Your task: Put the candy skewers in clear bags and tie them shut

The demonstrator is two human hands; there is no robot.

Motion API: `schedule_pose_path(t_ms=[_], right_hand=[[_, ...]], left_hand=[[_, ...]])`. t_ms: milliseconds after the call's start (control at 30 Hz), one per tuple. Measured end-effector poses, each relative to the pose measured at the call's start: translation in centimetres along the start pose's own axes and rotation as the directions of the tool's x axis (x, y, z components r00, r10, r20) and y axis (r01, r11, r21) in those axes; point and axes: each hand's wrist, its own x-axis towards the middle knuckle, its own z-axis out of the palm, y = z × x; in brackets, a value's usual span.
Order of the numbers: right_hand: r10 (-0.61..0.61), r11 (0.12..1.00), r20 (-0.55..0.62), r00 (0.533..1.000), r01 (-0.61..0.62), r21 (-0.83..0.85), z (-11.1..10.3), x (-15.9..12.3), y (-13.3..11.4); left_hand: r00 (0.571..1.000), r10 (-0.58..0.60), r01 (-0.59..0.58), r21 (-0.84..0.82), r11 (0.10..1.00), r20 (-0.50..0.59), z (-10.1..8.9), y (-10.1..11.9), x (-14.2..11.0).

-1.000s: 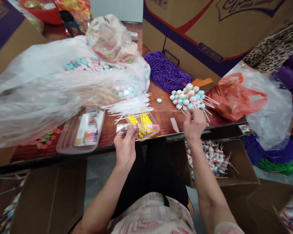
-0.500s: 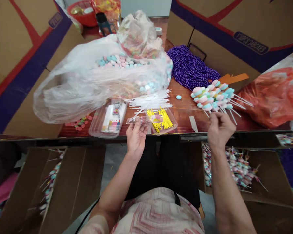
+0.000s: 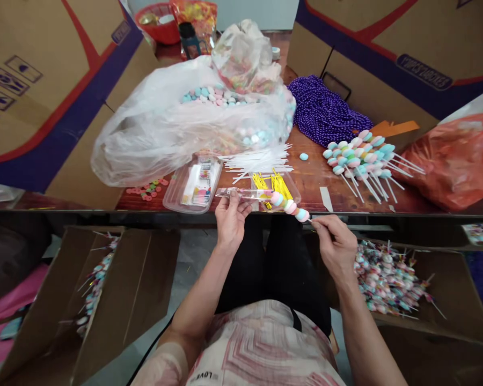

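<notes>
Between the thumb and fingers of my left hand [image 3: 231,217] is a small clear plastic bag [image 3: 247,194], held flat above the table edge. My right hand [image 3: 336,240] pinches the white stick of a candy skewer [image 3: 290,206], threaded with pink, white and blue pieces. The skewer's far end meets the bag's right end; how far inside it reaches I cannot tell. Beneath the bag, a clear tray holds yellow twist ties [image 3: 279,185]. A pile of candy skewers [image 3: 360,153] lies on the table to the right, sticks pointing right and toward me.
White sticks [image 3: 261,161] lie behind the ties. A plastic tub [image 3: 171,195] holds printed bags. A big bag of candies [image 3: 156,128] stands behind. Purple bead strings [image 3: 326,107] and a red plastic bag [image 3: 454,155] lie right. Cartons below hold bagged skewers [image 3: 390,279].
My right hand has come away from the skewer pile, moving left with one skewer, whose tip now meets the bag in my left hand. The whole view has shifted slightly.
</notes>
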Motion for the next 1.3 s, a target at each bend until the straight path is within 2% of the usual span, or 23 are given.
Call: schedule_pose_path(t_ms=[100,233,400,600,1067,1200,1300], right_hand=[[0.004,0.999,0.103,0.995,-0.008,0.036,-0.7,0.2,-0.2],[0.069,0.988,0.182,0.981,-0.092,0.122,-0.7,0.0,-0.6],[0.136,0.982,0.179,0.974,-0.157,0.109,0.0,-0.6,-0.8],[0.108,0.990,0.225,0.968,-0.125,0.062,-0.3,-0.8,-0.8],[0.197,0.973,0.260,0.945,-0.221,0.063,0.0,-1.4,-0.8],[0.189,0.978,0.213,0.959,-0.202,0.043,0.5,-1.8,-1.3],[0.123,0.988,0.226,0.966,-0.140,0.062,0.9,-2.1,-1.6]], left_hand=[[0.996,0.071,-0.074,0.050,0.996,0.061,-0.5,0.2,0.2],[0.985,0.121,-0.136,0.121,0.983,0.120,-1.0,0.4,0.6],[0.983,0.130,-0.146,0.132,0.980,0.127,-1.5,0.0,0.7],[0.980,0.142,-0.164,0.170,0.972,0.139,-2.4,-0.2,1.3],[0.991,0.058,-0.079,0.175,0.981,0.122,-2.7,0.5,1.5],[0.991,0.078,-0.097,0.190,0.977,0.108,-2.8,0.1,1.5],[0.990,0.102,-0.116,0.155,0.981,0.098,-2.9,-0.1,1.4]])
